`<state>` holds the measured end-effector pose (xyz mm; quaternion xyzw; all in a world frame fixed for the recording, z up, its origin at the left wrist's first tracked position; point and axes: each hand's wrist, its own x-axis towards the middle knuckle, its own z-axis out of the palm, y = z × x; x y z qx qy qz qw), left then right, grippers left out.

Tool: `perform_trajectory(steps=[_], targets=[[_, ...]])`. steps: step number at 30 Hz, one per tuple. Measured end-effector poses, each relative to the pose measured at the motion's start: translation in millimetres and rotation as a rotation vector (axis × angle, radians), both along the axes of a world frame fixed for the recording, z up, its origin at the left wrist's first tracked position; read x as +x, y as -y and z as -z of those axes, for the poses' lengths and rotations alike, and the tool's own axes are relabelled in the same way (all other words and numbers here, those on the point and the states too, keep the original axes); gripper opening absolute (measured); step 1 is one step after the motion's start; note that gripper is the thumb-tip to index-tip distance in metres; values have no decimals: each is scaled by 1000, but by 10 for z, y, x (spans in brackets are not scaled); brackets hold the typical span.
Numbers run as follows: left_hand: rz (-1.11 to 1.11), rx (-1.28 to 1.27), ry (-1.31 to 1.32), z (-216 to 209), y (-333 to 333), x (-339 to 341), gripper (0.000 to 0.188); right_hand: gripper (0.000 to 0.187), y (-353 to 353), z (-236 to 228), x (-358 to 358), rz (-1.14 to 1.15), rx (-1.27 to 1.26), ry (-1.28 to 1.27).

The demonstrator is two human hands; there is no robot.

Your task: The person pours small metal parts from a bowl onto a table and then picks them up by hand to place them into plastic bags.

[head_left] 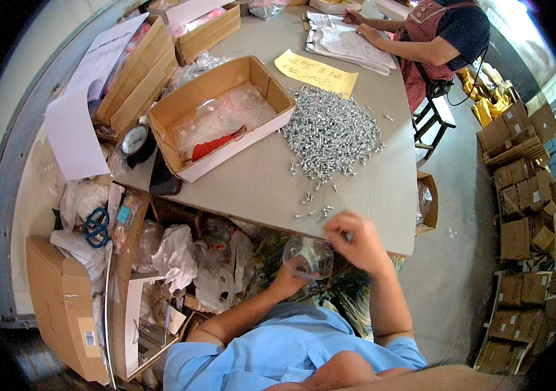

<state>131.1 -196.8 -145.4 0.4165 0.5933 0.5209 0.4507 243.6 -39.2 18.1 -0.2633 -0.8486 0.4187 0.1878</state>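
My left hand (287, 283) holds a clear, round-looking plastic container (317, 255) just below the table's front edge. Its open side and contents are too blurred to make out. Beside it, above the edge, my right hand (356, 242) has its fingers curled in, slightly smeared by motion; whatever they pinch is hidden. A few loose screws (327, 210) lie on the tabletop just beyond that hand. Farther back spreads a big pile of small silver screws (333, 130), with a yellow handwritten paper (317, 72) at its far side.
Left of the pile stands an open cardboard box (225, 107) with clear plastic bags and something red inside. Across the table (382, 189), another person's hands (362, 29) are over papers (349, 45). Blue-handled scissors (96, 228) lie at left; stacked cartons (519, 234) line the right.
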Motion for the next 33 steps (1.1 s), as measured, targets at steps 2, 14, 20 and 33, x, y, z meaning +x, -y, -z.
perform_trajectory(steps=[2,14,20,33], targets=[[0,0,10,-52,-1,5,28,17,-140,104,-115,223,162,-13],[29,-9,-31,-72,27,-10,24,11,135,19,-175,54,272,74],[-15,-15,1,-150,-8,1,27,19,32,-62,-281,28,1,116],[21,5,-22,-148,28,-2,22,26,-77,207,-433,108,360,7]])
